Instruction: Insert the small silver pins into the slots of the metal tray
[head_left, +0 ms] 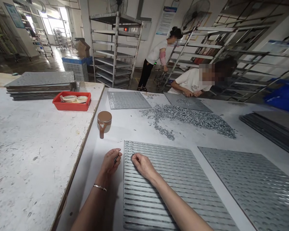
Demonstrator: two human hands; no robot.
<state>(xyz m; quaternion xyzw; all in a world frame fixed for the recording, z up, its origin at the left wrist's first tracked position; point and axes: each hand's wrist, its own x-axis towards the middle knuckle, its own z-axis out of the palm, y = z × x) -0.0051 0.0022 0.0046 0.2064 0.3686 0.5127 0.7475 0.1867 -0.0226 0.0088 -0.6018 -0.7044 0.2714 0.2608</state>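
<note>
Left fingers point(118, 154) curled round small dark pieces point(116, 158), right fingers point(136, 156) pinched, hold unclear, near left edge of worktop point(122, 123); pieces likely light, stiff, slick: pinch by sides.

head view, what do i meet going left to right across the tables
Stack of gray sheets → red box → left hand → right hand → stack of dark sheets.
</note>
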